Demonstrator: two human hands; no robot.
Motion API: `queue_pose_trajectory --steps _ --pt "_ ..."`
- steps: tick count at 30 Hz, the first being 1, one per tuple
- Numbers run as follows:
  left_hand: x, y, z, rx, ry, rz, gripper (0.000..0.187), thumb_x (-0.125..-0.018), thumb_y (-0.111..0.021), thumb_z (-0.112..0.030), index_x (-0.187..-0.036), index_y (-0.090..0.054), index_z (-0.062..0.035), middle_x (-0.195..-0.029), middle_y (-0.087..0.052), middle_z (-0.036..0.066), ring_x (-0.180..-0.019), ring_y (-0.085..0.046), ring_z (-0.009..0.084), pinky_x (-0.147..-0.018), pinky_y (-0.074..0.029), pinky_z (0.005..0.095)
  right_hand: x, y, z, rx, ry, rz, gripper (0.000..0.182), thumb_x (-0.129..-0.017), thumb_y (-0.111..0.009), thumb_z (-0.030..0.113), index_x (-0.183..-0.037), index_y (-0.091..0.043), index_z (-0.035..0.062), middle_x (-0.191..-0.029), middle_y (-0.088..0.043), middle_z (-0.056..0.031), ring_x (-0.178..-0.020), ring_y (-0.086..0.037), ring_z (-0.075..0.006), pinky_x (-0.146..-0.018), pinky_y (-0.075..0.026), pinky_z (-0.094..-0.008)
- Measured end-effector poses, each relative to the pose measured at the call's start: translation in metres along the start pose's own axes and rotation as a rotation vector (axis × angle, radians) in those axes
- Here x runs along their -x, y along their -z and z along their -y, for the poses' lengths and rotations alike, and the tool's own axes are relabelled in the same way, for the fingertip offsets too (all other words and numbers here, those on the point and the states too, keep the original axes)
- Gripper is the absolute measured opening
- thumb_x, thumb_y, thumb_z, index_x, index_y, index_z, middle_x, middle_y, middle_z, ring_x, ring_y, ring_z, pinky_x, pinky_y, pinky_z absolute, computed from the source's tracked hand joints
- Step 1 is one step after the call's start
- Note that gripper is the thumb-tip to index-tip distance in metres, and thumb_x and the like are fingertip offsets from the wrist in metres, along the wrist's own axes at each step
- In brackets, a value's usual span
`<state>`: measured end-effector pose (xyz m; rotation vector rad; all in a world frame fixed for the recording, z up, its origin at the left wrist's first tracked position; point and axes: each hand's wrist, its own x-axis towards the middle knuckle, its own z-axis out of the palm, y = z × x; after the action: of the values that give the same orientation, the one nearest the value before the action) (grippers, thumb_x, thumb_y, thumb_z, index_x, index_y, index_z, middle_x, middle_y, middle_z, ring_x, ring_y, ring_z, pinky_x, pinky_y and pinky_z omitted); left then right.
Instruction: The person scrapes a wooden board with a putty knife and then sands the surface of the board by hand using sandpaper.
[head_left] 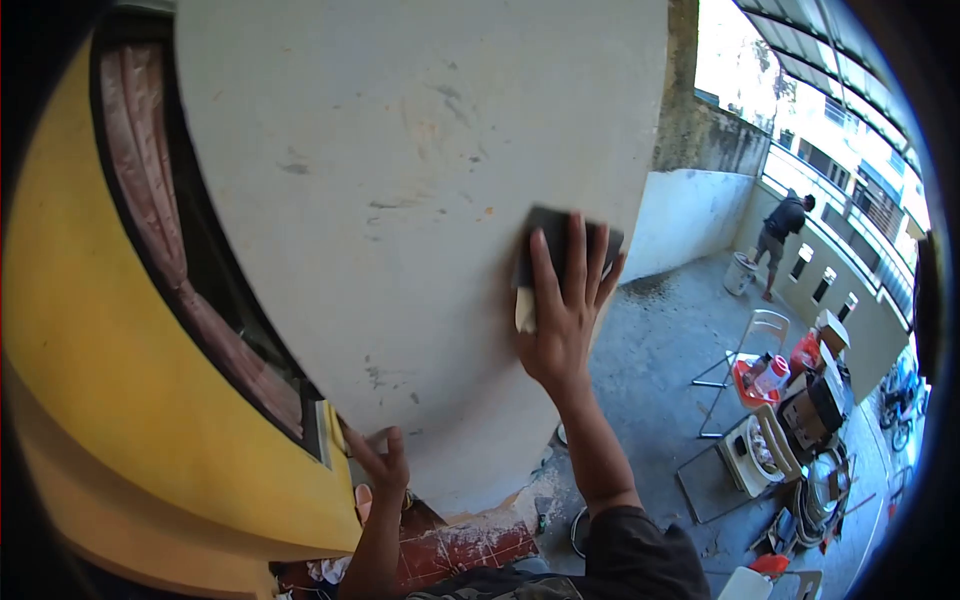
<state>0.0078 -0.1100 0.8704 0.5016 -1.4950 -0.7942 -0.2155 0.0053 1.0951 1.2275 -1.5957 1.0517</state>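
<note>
My right hand (pixel 568 300) lies spread against the grey-white wall (pixel 330 200), pressing a dark sheet of sandpaper (pixel 548 222) flat on it near its right edge. A pale edge of the sheet or a backing shows beside the palm. Dark scuffs and small marks dot the wall's surface. Lower left, my left hand (pixel 385 460) is raised with its fingers apart, near the corner of the window frame (pixel 323 435), and holds nothing.
Yellow wall (pixel 130 400) and pink curtain (pixel 145 170) stand at left. Right: a person (pixel 782 230) by a white bucket (pixel 740 273), folding chairs (pixel 770 322), a red tray (pixel 750 385) with containers, and clutter. Debris lies on the red tiles (pixel 465 548) below.
</note>
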Motion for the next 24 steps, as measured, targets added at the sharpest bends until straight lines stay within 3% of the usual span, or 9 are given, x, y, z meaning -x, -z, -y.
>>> queue_pose_trajectory --steps 2,6,8,10,12,14,16,19,24 --pt "0.005 0.003 0.003 -0.129 0.017 -0.024 0.095 -0.1 -0.062 -0.039 -0.159 -0.003 0.0048 -0.161 -0.021 0.028 -0.146 -0.029 0.0387 -0.117 -0.028 0.049 0.01 -0.012 -0.009 -0.015 0.007 -0.048 0.074 -0.079 -0.063 0.016 -0.152 -0.05 0.0218 -0.165 -0.028 -0.0207 -0.155 -0.011 -0.0481 -0.121 0.004 -0.0666" --pt "0.0 0.006 -0.011 -0.312 -0.042 -0.023 0.093 -0.101 -0.054 -0.049 -0.158 -0.009 0.009 -0.158 -0.024 0.032 -0.144 -0.034 0.0414 -0.117 -0.03 0.0519 0.221 -0.091 -0.018 -0.079 -0.028 -0.044 0.061 -0.08 -0.064 0.03 -0.141 -0.061 0.0276 -0.167 -0.026 -0.0194 -0.152 -0.014 -0.0555 -0.116 -0.001 -0.0753" --pt "-0.009 -0.013 -0.04 -0.224 0.008 -0.051 0.091 -0.1 -0.05 -0.051 -0.157 -0.013 0.0104 -0.157 -0.025 0.034 -0.143 -0.034 0.044 -0.117 -0.029 0.0532 0.17 -0.075 -0.028 -0.001 -0.019 -0.015 0.06 -0.084 -0.063 0.03 -0.144 -0.059 0.0268 -0.167 -0.025 -0.02 -0.152 -0.014 -0.0548 -0.117 0.0 -0.0747" --pt "-0.004 -0.011 -0.045 -0.493 0.008 -0.142 0.087 -0.099 -0.049 -0.046 -0.156 -0.016 0.0108 -0.158 -0.024 0.035 -0.144 -0.033 0.0453 -0.118 -0.028 0.0537 0.064 -0.029 -0.029 -0.078 -0.051 -0.002 0.066 -0.087 -0.065 0.026 -0.151 -0.05 0.0249 -0.167 -0.025 -0.0206 -0.154 -0.01 -0.0517 -0.117 0.004 -0.0721" --pt "-0.009 -0.007 -0.053 -0.503 0.008 -0.072 0.086 -0.098 -0.048 -0.043 -0.157 -0.016 0.0106 -0.159 -0.023 0.034 -0.147 -0.029 0.0456 -0.119 -0.026 0.0529 0.0 -0.005 -0.036 0.007 -0.002 -0.022 0.07 -0.084 -0.068 0.029 -0.151 -0.05 0.0265 -0.167 -0.025 -0.019 -0.155 -0.008 -0.0482 -0.118 0.007 -0.0695" --pt "-0.004 -0.008 -0.041 -0.624 -0.071 -0.148 0.09 -0.097 -0.05 -0.045 -0.158 -0.013 0.0095 -0.16 -0.02 0.033 -0.149 -0.026 0.0444 -0.121 -0.024 0.053 0.014 -0.007 -0.042 -0.034 -0.019 0.025 0.068 -0.086 -0.066 0.032 -0.151 -0.051 0.0286 -0.167 -0.025 -0.018 -0.156 -0.008 -0.0476 -0.119 0.006 -0.0695" --pt "-0.008 -0.017 -0.027 -0.484 -0.124 -0.197 0.095 -0.096 -0.05 -0.052 -0.159 -0.011 0.0083 -0.162 -0.018 0.032 -0.15 -0.024 0.0432 -0.121 -0.023 0.0537 0.097 -0.038 -0.05 -0.103 -0.036 0.002 0.067 -0.085 -0.065 0.042 -0.15 -0.052 0.0326 -0.168 -0.024 -0.0173 -0.156 -0.008 -0.0475 -0.117 0.005 -0.0733" --pt "-0.003 -0.021 -0.017 -0.465 -0.114 -0.295 0.098 -0.096 -0.047 -0.059 -0.16 -0.011 0.007 -0.163 -0.017 0.03 -0.151 -0.024 0.0409 -0.12 -0.024 0.054 0.225 -0.066 -0.059 -0.122 0.004 0.051 0.064 -0.083 -0.069 0.042 -0.145 -0.057 0.0342 -0.168 -0.023 -0.0156 -0.156 -0.007 -0.0469 -0.117 0.005 -0.0743" --pt "-0.017 -0.037 -0.047 -0.525 -0.218 -0.284 0.096 -0.099 -0.043 -0.06 -0.16 -0.012 0.0069 -0.163 -0.02 0.03 -0.15 -0.028 0.0408 -0.119 -0.028 0.0522 0.067 -0.015 -0.072 -0.191 -0.046 0.066 0.073 -0.083 -0.07 0.033 -0.153 -0.049 0.0308 -0.168 -0.022 -0.0169 -0.156 -0.004 -0.0459 -0.116 0.009 -0.0728"
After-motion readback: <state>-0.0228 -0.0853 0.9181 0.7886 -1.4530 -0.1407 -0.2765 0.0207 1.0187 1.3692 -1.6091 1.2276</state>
